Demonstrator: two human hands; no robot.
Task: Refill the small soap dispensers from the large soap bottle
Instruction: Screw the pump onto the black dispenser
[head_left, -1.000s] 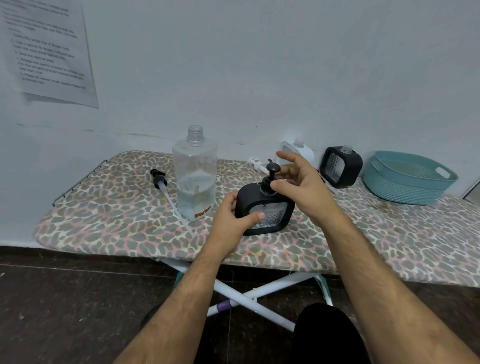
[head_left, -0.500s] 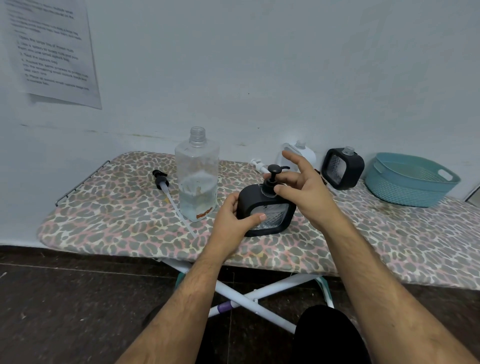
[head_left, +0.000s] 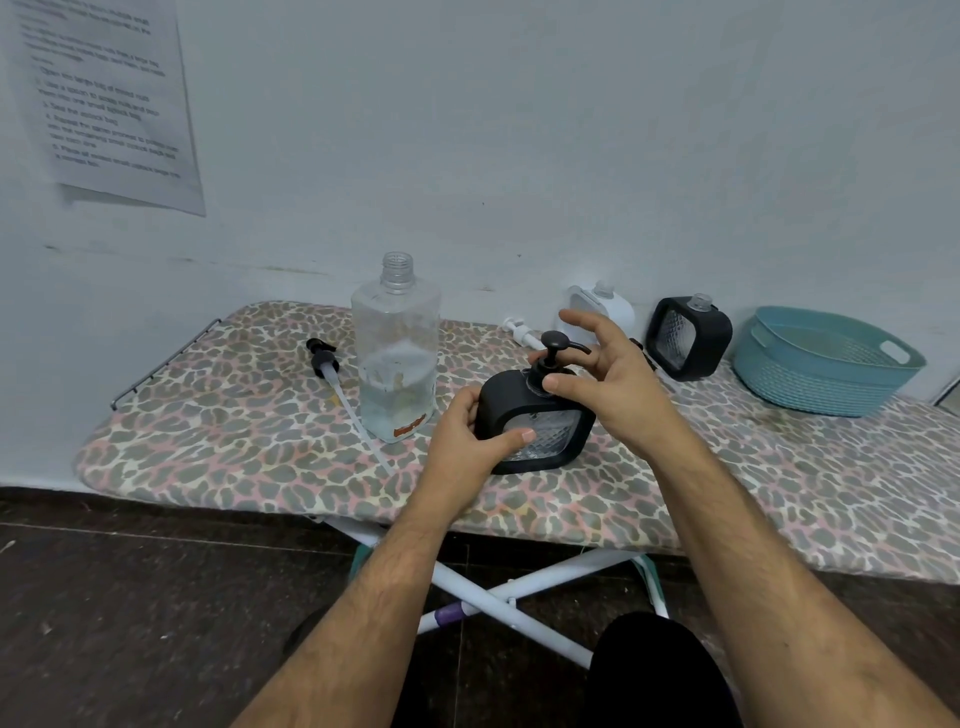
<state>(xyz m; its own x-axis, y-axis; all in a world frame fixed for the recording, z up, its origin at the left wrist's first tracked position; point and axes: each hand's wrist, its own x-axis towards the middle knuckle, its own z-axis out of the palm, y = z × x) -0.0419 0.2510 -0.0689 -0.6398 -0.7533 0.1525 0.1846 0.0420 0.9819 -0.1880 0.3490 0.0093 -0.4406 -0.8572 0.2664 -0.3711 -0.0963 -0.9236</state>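
Observation:
A black square soap dispenser (head_left: 540, 431) with a clear patterned window stands near the front of the ironing board (head_left: 234, 431). My left hand (head_left: 467, 436) grips its left side. My right hand (head_left: 602, 374) holds the collar of its black pump (head_left: 553, 348) with thumb and fingers. The large clear soap bottle (head_left: 396, 353), uncapped and about a third full, stands upright just left. Its black pump with long tube (head_left: 332, 379) lies on the board beside it. A white dispenser (head_left: 605, 309) and a second black dispenser (head_left: 688, 338), both without pumps, stand at the back.
A teal plastic basket (head_left: 826, 364) sits at the right rear of the board. A white pump (head_left: 522, 332) lies behind the held dispenser. The wall runs close behind; a printed sheet (head_left: 104, 98) hangs on it at upper left. White crossed legs (head_left: 509, 603) show below.
My right hand's fingers have shifted around the pump collar and the pump spout has turned to the right. The left hand keeps the same grip on the dispenser.

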